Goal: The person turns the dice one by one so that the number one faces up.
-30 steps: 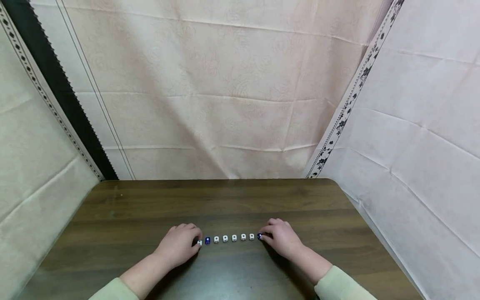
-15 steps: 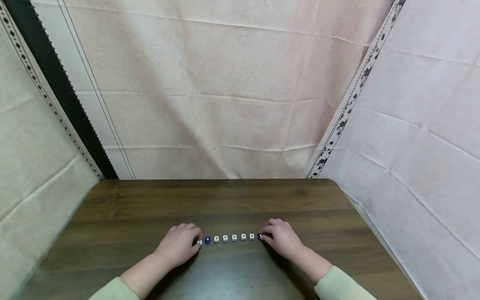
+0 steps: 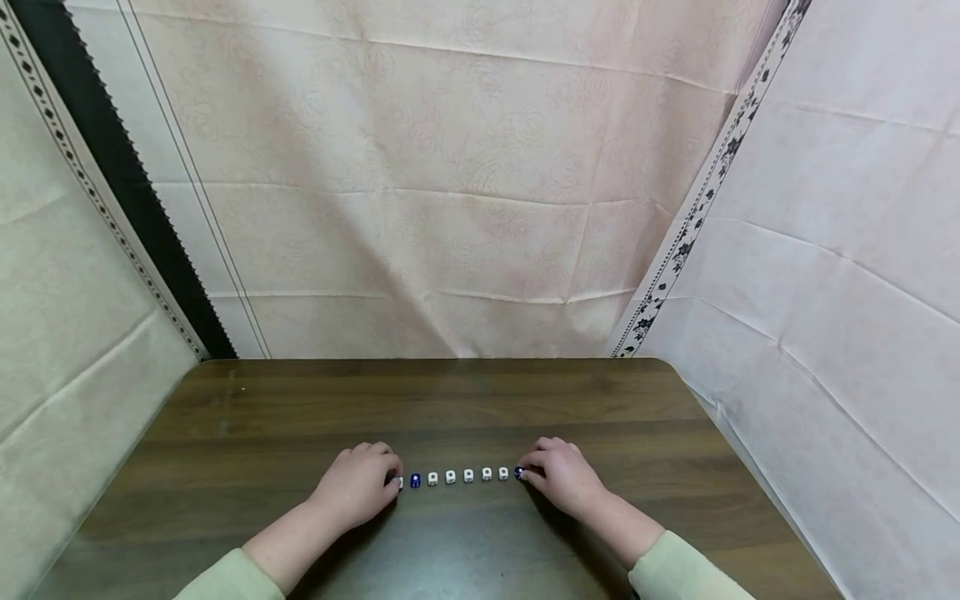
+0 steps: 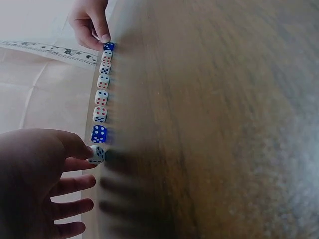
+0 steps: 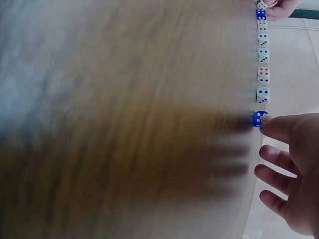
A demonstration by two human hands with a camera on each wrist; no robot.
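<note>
A row of several small dice runs left to right across the wooden table [image 3: 480, 550]. At its left end my left hand [image 3: 358, 483] pinches a white die [image 4: 97, 155] between thumb and forefinger, the other fingers spread in the left wrist view. Beside that die sits a blue die [image 3: 416, 481], followed by several white dice, one of them a white die [image 3: 468, 476] near the row's middle. My right hand [image 3: 562, 475] pinches another blue die [image 5: 258, 119] at the right end; its thumb covers part of that die. Small gaps separate most dice in the head view.
Pale cloth [image 3: 465, 192] hangs behind the table's far edge, with more white cloth [image 3: 847, 275] along the right side. A dark strip [image 3: 127, 167] runs down the cloth at the left. Light green sleeves [image 3: 682, 571] cover both forearms.
My left hand has shifted slightly away from me, and its white die is a little more covered by the fingers. The right hand and the other dice look unmoved.
</note>
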